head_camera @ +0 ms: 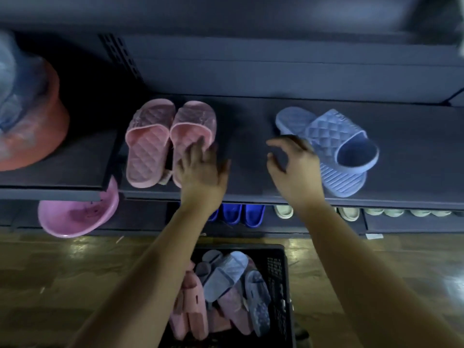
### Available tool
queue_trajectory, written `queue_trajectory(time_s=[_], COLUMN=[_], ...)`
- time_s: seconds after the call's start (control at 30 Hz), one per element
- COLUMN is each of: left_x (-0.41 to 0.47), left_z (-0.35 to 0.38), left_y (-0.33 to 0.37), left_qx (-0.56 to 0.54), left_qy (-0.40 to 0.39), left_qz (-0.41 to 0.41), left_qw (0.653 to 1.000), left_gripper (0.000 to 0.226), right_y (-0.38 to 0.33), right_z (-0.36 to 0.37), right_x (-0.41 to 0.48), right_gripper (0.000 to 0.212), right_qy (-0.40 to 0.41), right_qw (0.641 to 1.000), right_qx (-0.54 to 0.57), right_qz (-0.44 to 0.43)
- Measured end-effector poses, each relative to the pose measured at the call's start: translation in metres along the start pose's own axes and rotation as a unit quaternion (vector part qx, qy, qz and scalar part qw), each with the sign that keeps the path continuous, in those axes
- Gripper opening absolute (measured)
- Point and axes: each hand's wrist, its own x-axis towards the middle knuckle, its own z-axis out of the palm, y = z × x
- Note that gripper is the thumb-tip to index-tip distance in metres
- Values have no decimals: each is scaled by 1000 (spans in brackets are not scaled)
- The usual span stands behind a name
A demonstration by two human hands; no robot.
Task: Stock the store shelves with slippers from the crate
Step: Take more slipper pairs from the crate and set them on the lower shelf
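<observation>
A pair of pink quilted slippers (148, 144) lies side by side on the dark shelf (248, 126). My left hand (200, 169) rests flat on the heel of the right pink slipper, fingers spread. To the right, two blue quilted slippers (334, 146) are stacked crosswise on the same shelf. My right hand (293, 164) hovers just left of them, fingers curled apart and holding nothing. On the floor below stands a black crate (278, 280) with several pink, blue and grey slippers inside.
An orange basin (37, 126) sits on the shelf at far left, and a pink basin (75, 217) leans below it. The lower shelf holds dark blue slippers (241, 214) and pale ones (391, 212). The floor is wooden.
</observation>
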Motion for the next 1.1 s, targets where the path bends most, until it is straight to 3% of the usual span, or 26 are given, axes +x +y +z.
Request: queue_trajectory(time_s=[0.1, 0.23, 0.37, 0.53, 0.63, 0.7, 0.77, 0.83, 0.9, 0.97, 1.1], left_x=[20, 44, 56, 62, 60, 58, 57, 53, 46, 38, 28], left_z=[13, 28, 42, 55, 49, 42, 36, 31, 27, 25, 30], left_y=[59, 127, 161, 164, 164, 161, 150, 137, 128, 121, 108], left_qx=[-123, -246, -270, -295, -312, -336, -375, -401, -429, -457, -455], left_qy=[-44, -107, -145, -101, -57, -6, 46, 82, 99, 108, 137], left_qz=[70, 37, -6, -8, 4, -9, -35, -48, -70, -86, -102], left_qw=[989, 963, 952, 950, 948, 942, 925, 911, 895, 879, 874], left_gripper=[60, 47, 49, 26, 19, 19, 29, 37, 38, 41, 48], right_y=[31, 70, 102, 112, 113, 111, 107, 105, 108, 110, 106], right_z=[-40, -70, -75, -74, -78, -86, -98, -109, -116, -118, -121], right_x=[0, -22, -47, -62, -58, -46, -29, -14, -4, 3, 15], right_gripper=[28, 42, 51, 67, 50, 30, 14, 9, 26, 42, 21], right_qy=[67, 127, 123, 35, 38, 76, 117, 106, 65, 31, 55], right_qw=[997, 985, 971, 908, 861, 864, 848, 823, 847, 896, 973], right_qx=[-49, -51, 41, 262, 365, 387, 418, 474, 460, 376, 130], right_qz=[7, 100, 198, 324, 352, 312, 303, 295, 258, 235, 183])
